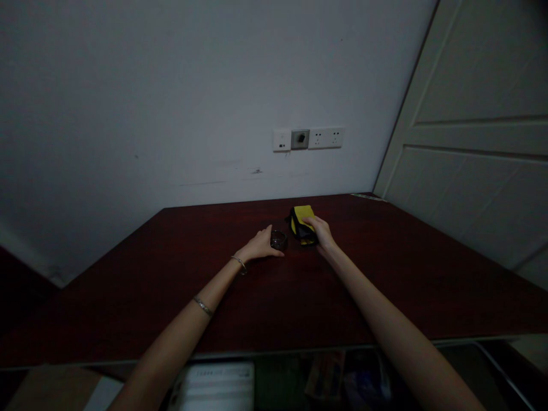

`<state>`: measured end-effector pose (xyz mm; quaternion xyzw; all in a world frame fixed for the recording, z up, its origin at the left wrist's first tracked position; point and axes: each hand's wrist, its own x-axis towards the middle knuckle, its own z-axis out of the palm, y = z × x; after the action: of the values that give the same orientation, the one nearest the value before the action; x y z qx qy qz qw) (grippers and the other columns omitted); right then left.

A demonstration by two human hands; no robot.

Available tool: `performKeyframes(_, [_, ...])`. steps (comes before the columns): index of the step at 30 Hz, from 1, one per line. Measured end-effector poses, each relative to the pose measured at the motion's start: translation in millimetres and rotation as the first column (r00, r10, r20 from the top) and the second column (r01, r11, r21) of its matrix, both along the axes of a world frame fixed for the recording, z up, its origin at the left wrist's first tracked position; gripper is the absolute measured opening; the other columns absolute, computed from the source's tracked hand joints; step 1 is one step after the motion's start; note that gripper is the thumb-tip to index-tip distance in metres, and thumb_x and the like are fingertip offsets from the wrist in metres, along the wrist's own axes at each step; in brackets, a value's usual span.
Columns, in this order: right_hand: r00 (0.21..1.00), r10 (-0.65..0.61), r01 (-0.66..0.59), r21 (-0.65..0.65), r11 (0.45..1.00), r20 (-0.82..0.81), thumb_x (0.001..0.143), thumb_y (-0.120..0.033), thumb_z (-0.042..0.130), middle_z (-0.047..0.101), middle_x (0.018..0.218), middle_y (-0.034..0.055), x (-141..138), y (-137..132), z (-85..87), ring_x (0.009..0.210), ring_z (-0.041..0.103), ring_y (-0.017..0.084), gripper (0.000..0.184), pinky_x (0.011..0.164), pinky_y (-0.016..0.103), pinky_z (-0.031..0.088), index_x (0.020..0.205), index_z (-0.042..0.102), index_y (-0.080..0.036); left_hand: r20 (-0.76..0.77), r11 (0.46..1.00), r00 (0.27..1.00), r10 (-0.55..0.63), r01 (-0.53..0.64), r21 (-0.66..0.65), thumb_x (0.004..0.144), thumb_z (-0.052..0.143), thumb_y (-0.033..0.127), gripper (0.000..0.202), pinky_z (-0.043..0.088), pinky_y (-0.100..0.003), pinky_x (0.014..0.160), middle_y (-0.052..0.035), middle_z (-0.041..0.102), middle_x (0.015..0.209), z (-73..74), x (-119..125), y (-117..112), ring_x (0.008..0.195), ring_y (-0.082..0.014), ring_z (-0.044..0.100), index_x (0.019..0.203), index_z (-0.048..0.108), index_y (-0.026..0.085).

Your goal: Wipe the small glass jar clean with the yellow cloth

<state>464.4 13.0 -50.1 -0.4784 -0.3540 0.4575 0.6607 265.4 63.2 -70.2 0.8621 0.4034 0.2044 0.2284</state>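
My left hand (260,244) curves around the left side of a small, dark, round glass bowl (278,240) on the reddish-brown table. Its thumb is at the near side and its fingers are at the far side. Just to the right, my right hand (321,229) grips a yellow and black pouch (303,217) by its right side, thumb on top. The pouch is close to the tabletop; whether it touches is hard to tell. A small gap separates bowl and pouch. Two bracelets are on my left arm.
The dark red table (180,251) reaches back to a grey wall (171,103) with power sockets (325,137). A pale panelled door (475,171) stands at the right. Below the table's front edge are a white box (214,385) and other dim items.
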Motion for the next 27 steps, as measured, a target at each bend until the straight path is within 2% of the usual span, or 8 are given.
performKeyframes(2, [1.0, -0.002, 0.002, 0.007, 1.0, -0.004, 0.089, -0.03, 0.056, 0.063, 0.097, 0.0039, 0.4, 0.1, -0.1, 0.08, 0.062, 0.014, 0.021, 0.069, 0.031, 0.054, 0.101, 0.059, -0.013, -0.013, 1.0, 1.0, 0.011, -0.011, 0.013, 0.048, 0.08, 0.05, 0.111, 0.036, -0.052, 0.1, -0.0287, 0.042, 0.137, 0.1, 1.1, 0.0, 0.127, -0.0445, 0.039, 0.136, 0.033, 0.004])
performKeyframes(5, [1.0, -0.008, 0.009, 0.027, 1.0, -0.019, 0.087, -0.027, 0.059, 0.065, 0.086, 0.0016, 1.3, -0.5, 0.7, 0.07, 0.062, 0.012, 0.016, 0.064, 0.028, 0.053, 0.092, 0.061, -0.012, -0.012, 0.999, 1.0, 0.013, -0.012, 0.033, 0.048, 0.081, 0.047, 0.099, 0.04, -0.049, 0.097, -0.0253, 0.051, 0.13, 2.9, 2.4, -0.9, 0.12, -0.0412, 0.048, 0.129, 0.043, 0.006])
performKeyframes(10, [0.998, -0.026, 0.03, 0.076, 0.997, -0.052, 0.066, -0.021, 0.068, 0.066, 0.065, -0.0021, 1.0, -0.7, 3.7, 0.062, 0.063, 0.015, 0.013, 0.058, 0.023, 0.049, 0.077, 0.064, -0.015, 0.017, 0.999, 1.0, 0.006, -0.007, 0.048, 0.05, 0.082, 0.043, 0.071, 0.047, -0.042, 0.087, -0.0159, 0.065, 0.109, 8.3, 2.9, -3.5, 0.1, -0.0332, 0.062, 0.109, 0.058, 0.011])
performKeyframes(16, [0.998, -0.037, 0.042, 0.134, 0.99, -0.041, 0.057, -0.027, 0.068, 0.067, 0.062, -0.0022, -2.5, -1.6, 12.0, 0.059, 0.061, 0.015, 0.02, 0.056, 0.024, 0.048, 0.073, 0.065, -0.016, 0.099, 1.0, 0.995, 0.014, -0.016, 0.023, 0.046, 0.085, 0.042, 0.071, 0.05, -0.041, 0.082, -0.0128, 0.069, 0.099, 8.3, 3.1, -6.6, 0.093, -0.0318, 0.065, 0.105, 0.06, 0.013])
performKeyframes(22, [0.997, -0.075, 0.077, 0.244, 0.967, -0.016, 0.058, -0.03, 0.068, 0.067, 0.072, -0.0009, 2.0, -7.9, 41.6, 0.065, 0.06, 0.015, 0.022, 0.061, 0.025, 0.048, 0.076, 0.063, -0.017, 0.304, 0.998, 0.952, 0.043, -0.054, 0.026, 0.052, 0.082, 0.043, 0.078, 0.045, -0.044, 0.094, -0.0129, 0.064, 0.113, 14.2, 8.4, 0.1, 0.105, -0.0287, 0.06, 0.118, 0.052, 0.014])
performKeyframes(27, [0.996, -0.087, 0.07, 0.321, 0.945, 0.037, 0.06, -0.031, 0.068, 0.068, 0.078, 0.0015, 12.8, -1.2, 75.8, 0.07, 0.061, 0.017, 0.024, 0.067, 0.029, 0.049, 0.079, 0.063, -0.017, 0.495, 1.0, 0.869, -0.003, -0.012, 0.028, 0.06, 0.079, 0.037, 0.077, 0.043, -0.045, 0.098, -0.0162, 0.059, 0.121, 33.1, 15.2, 8.9, 0.111, -0.0271, 0.058, 0.124, 0.043, 0.013])
